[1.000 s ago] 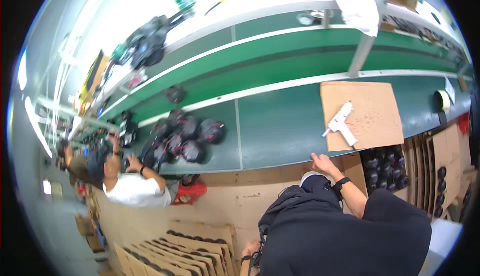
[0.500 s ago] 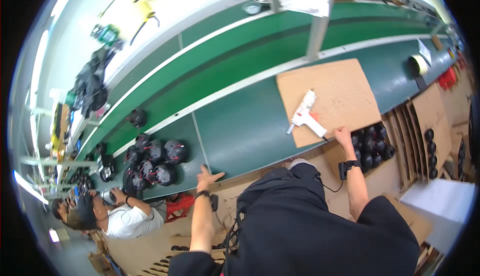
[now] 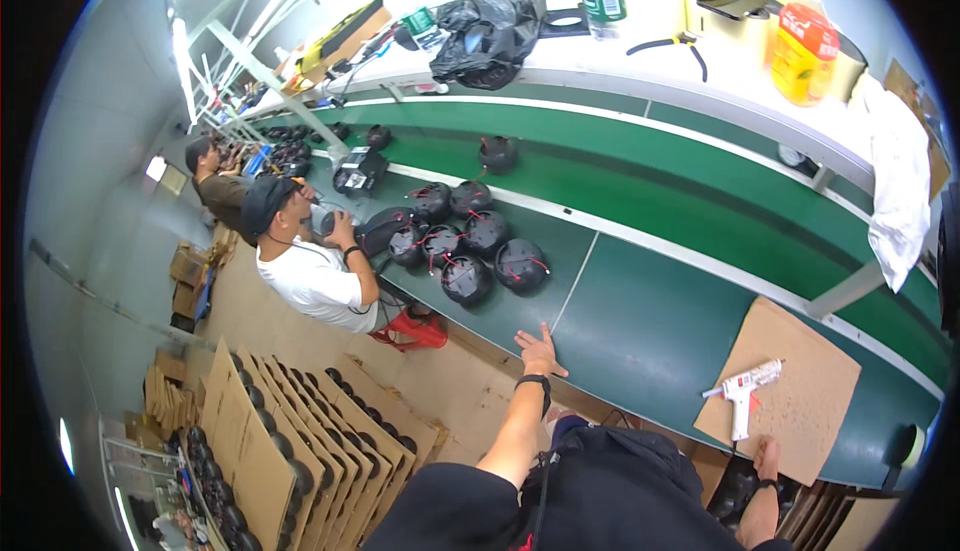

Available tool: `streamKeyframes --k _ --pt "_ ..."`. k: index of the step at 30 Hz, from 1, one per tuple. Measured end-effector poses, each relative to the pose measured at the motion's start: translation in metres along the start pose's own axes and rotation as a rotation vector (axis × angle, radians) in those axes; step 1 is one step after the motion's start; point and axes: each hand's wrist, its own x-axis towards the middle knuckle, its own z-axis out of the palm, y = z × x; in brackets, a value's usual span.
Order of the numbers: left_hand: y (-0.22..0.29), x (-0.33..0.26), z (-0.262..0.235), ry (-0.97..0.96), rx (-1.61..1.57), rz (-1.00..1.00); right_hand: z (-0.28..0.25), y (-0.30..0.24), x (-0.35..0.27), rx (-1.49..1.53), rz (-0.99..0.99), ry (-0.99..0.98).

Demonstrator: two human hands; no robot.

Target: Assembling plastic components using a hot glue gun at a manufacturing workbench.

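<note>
My left hand rests at the near edge of the green work surface, fingers spread and nothing in them. Just beyond it sits a cluster of black round housings with red wires, apart from the hand. My right hand is closed at the near edge of a brown cardboard sheet; what its fingers hold, if anything, is hidden. A white glue gun lies on that cardboard, its handle close to my right hand. Black round parts show below the bench edge by my right forearm.
A person in white works to my left, another farther along. A red stool stands by the bench. Cardboard dividers with black parts stand behind left. The upper shelf holds bottles, pliers and a black bag.
The view has swung to the left, bringing in more of the co-workers, shelf and cardboard dividers. My left hand stays spread at the bench edge; my right stays closed by the cardboard.
</note>
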Motion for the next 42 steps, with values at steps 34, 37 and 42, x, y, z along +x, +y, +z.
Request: streamKeyframes --k 34,37,42 --pt "0.004 0.000 0.001 0.037 -0.122 -0.037 0.009 -0.028 -0.007 0.058 0.173 0.026" --pt "0.009 -0.001 -0.005 0.050 -0.094 -0.042 0.009 -0.032 -0.009 0.052 0.200 0.043" --pt "0.008 0.000 -0.002 0.042 -0.092 -0.046 0.008 -0.030 -0.007 0.059 0.187 0.044"
